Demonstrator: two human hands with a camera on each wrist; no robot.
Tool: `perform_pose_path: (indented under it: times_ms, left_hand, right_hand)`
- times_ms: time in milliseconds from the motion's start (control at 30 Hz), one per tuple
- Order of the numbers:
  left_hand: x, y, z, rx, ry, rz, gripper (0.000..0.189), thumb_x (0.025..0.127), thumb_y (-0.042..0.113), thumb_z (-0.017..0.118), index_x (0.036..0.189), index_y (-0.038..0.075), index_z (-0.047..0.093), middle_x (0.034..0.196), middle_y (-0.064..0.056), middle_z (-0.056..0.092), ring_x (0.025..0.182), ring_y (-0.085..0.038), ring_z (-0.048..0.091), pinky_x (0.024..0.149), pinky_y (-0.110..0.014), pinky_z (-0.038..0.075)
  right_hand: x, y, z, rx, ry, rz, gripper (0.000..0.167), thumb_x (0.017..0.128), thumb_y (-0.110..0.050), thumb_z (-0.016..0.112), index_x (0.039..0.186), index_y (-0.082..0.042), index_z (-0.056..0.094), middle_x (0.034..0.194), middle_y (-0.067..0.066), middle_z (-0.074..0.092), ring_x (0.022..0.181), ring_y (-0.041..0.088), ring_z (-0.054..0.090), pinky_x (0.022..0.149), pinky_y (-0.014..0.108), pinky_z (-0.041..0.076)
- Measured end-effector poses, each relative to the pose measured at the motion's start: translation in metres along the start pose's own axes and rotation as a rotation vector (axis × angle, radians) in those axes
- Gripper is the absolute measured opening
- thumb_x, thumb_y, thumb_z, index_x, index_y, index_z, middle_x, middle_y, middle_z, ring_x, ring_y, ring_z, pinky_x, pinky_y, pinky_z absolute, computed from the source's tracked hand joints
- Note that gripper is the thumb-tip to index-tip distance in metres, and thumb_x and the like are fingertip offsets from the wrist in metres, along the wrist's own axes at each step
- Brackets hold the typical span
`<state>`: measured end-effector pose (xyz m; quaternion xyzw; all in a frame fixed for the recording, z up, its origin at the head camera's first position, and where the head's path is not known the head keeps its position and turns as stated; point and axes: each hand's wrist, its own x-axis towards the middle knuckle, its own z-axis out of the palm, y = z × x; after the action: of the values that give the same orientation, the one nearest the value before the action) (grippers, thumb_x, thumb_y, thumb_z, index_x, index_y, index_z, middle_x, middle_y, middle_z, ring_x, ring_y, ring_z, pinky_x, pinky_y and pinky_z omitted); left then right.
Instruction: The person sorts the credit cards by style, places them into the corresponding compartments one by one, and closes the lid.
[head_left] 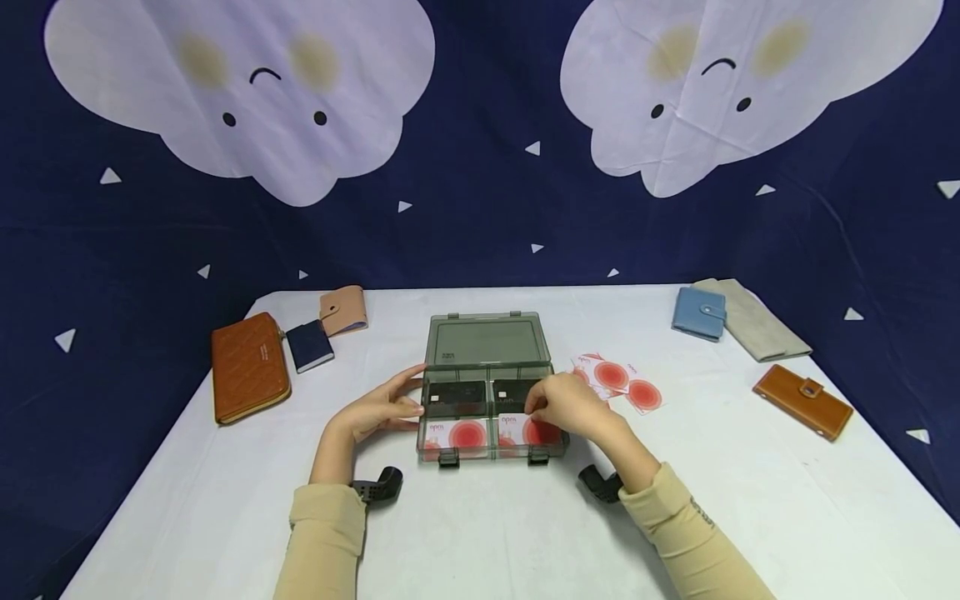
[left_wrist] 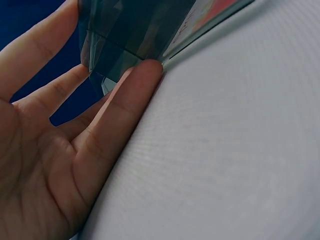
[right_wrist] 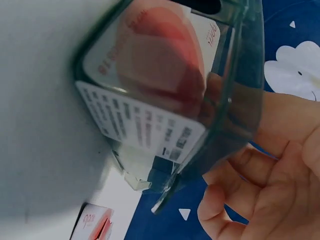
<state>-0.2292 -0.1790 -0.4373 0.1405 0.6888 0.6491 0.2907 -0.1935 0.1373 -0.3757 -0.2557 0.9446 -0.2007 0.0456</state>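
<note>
Risk: should your left hand [head_left: 378, 411] lose contact, the box [head_left: 490, 398], roughly midway between the table's [head_left: 465, 533] left and right edges, could slide under a sideways push; a tilted card [head_left: 516, 430] could snag on its wall. Pose: left fingers spread apart, touching the box's left wall. Right hand [head_left: 567, 404] bends down into the box, fingertips at the near-right card's upper edge; whether they pinch it, you cannot tell.

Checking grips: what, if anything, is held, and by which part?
The right hand seems to pinch the front-right card by its far edge; the left hand only touches the box.
</note>
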Motion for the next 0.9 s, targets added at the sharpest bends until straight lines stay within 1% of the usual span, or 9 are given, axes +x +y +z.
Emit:
perform_pose_path:
  times_ms: [133,267,400,533,600,667,733,800,900]
  left_hand:
    - [0.000,0.000,0.000,0.005,0.000,-0.006,0.083,0.085,0.006,0.062,0.150,0.015,0.010,0.150,-0.022,0.010,0.088,-0.011,0.057,0.092,-0.044,0.047]
    - [0.000,0.000,0.000,0.003,0.002,-0.006,0.083,0.085,0.006,0.062,0.150,0.015,0.010,0.150,-0.022,0.010,0.089,-0.011,0.056,0.092,-0.044,0.047]
    - [0.000,0.001,0.000,-0.001,0.004,-0.005,0.083,0.085,0.006,0.062,0.150,0.015,0.011,0.150,-0.021,0.009,0.089,-0.011,0.056,0.092,-0.044,0.046]
    - [0.000,0.001,-0.001,0.000,0.004,-0.004,0.083,0.085,0.006,0.062,0.150,0.015,0.011,0.150,-0.021,0.009,0.088,-0.011,0.055,0.092,-0.044,0.047]
    - [0.000,0.000,-0.001,-0.002,0.003,-0.003,0.083,0.085,0.005,0.062,0.150,0.015,0.011,0.150,-0.021,0.009,0.087,-0.011,0.055,0.092,-0.044,0.047]
    - [0.001,0.000,-0.001,-0.003,0.003,-0.004,0.082,0.086,0.004,0.061,0.150,0.015,0.011,0.150,-0.021,0.008,0.087,-0.011,0.055,0.092,-0.044,0.047]
    - [0.001,0.000,-0.001,-0.004,0.004,-0.007,0.082,0.086,0.004,0.061,0.150,0.015,0.010,0.150,-0.021,0.008,0.087,-0.011,0.055,0.092,-0.044,0.047]
    - [0.001,-0.001,-0.001,-0.002,0.007,-0.010,0.083,0.085,0.004,0.061,0.150,0.015,0.010,0.150,-0.021,0.008,0.087,-0.011,0.055,0.092,-0.044,0.046]
    - [0.001,0.000,-0.001,0.003,0.009,-0.012,0.082,0.085,0.004,0.061,0.150,0.015,0.011,0.150,-0.021,0.008,0.088,-0.011,0.055,0.092,-0.044,0.046]
  right_hand:
    - [-0.001,0.005,-0.004,0.023,-0.015,-0.016,0.006,0.077,-0.006,0.071,0.079,-0.011,0.072,0.077,-0.003,0.068,0.072,0.009,0.059,0.065,0.026,0.048]
    - [-0.003,0.015,-0.014,0.097,0.009,-0.010,0.007,0.077,-0.003,0.069,0.082,-0.006,0.071,0.076,0.001,0.067,0.071,0.011,0.058,0.063,0.027,0.048]
    - [-0.005,0.036,-0.026,0.167,0.067,0.063,0.010,0.078,-0.001,0.066,0.088,-0.003,0.068,0.074,0.002,0.065,0.069,0.013,0.058,0.062,0.028,0.047]
    - [-0.008,0.064,-0.035,0.196,0.128,0.160,0.016,0.079,-0.001,0.065,0.095,0.000,0.066,0.079,0.007,0.064,0.072,0.018,0.058,0.063,0.031,0.046]
    - [-0.011,0.077,-0.036,0.202,0.148,0.206,0.021,0.079,-0.002,0.064,0.100,0.002,0.065,0.085,0.012,0.065,0.078,0.024,0.059,0.067,0.034,0.048]
    - [-0.013,0.087,-0.036,0.201,0.147,0.251,0.028,0.078,-0.003,0.064,0.105,0.003,0.064,0.096,0.020,0.064,0.088,0.032,0.059,0.074,0.041,0.049]
    - [-0.014,0.095,-0.035,0.192,0.121,0.285,0.037,0.078,-0.003,0.065,0.113,0.005,0.060,0.110,0.026,0.059,0.102,0.040,0.054,0.086,0.049,0.045]
    - [-0.015,0.099,-0.034,0.191,0.077,0.315,0.046,0.077,-0.004,0.066,0.121,0.006,0.055,0.123,0.031,0.051,0.115,0.045,0.045,0.095,0.055,0.038]
    - [-0.016,0.104,-0.030,0.161,0.014,0.335,0.057,0.076,-0.005,0.067,0.128,0.009,0.047,0.130,0.033,0.043,0.123,0.048,0.035,0.100,0.059,0.030]
